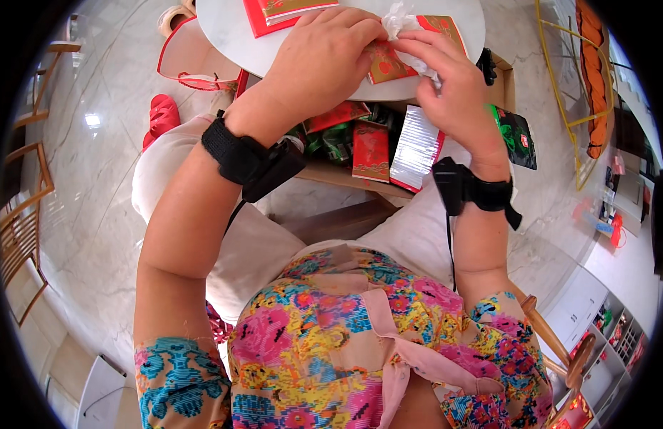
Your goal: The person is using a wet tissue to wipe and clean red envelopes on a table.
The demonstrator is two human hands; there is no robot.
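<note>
Both my hands meet over a round white table (231, 32). My left hand (324, 61) is closed, its curled fingertips at a crumpled white wrapping (401, 20) that looks like thin plastic or tissue. From the other side my right hand (453, 86) pinches the same wrapping, its fingers reaching across it. Beneath and between the hands lies a red-and-gold packet (388, 64); another red-and-gold piece (446, 30) shows behind my right fingers. Left of these, past my left wrist, a flat red-and-gold packet (274, 16) rests on the table. My fingers hide part of the wrapping.
Below the table edge, a cardboard box (324, 174) holds red packets (370, 151), green packages (338, 143) and a silvery-white packet (415, 146). A red-edged paper bag (195, 53) stands left. A black-and-green pouch (516, 137) lies right. Wooden chairs (20, 214) are far left.
</note>
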